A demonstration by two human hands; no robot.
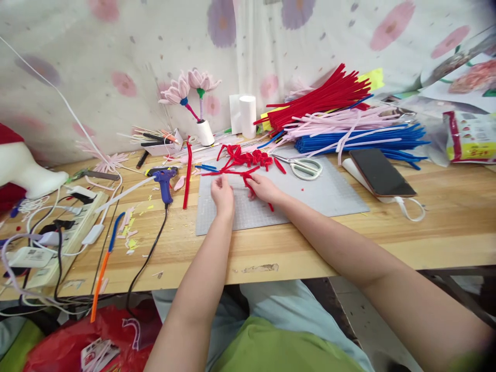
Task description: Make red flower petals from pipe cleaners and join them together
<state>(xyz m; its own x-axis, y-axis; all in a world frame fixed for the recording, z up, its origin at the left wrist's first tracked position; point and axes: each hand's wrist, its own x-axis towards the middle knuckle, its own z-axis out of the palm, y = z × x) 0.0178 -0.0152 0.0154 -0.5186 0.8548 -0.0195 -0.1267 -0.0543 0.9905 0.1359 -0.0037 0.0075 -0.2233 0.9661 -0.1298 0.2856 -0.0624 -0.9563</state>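
Observation:
Over the grey cutting mat (329,191), my right hand (263,187) pinches a red pipe-cleaner piece (248,181), and a red end sticks out below the hand. My left hand (222,195) is beside it on the left, fingers closed at a red stem; what exactly the fingertips hold is too small to make out. Just beyond both hands lies a heap of bent red pipe cleaners (248,156). White-handled scissors (306,168) rest on the mat to the right of the heap. Short blue pieces (207,168) lie at the mat's upper left.
A blue glue gun (165,185) and a power strip (73,232) with cables are on the left. Behind stand pink flowers (189,90). Red bundles (318,101) and blue bundles (360,140) lie back right, near a phone (382,173).

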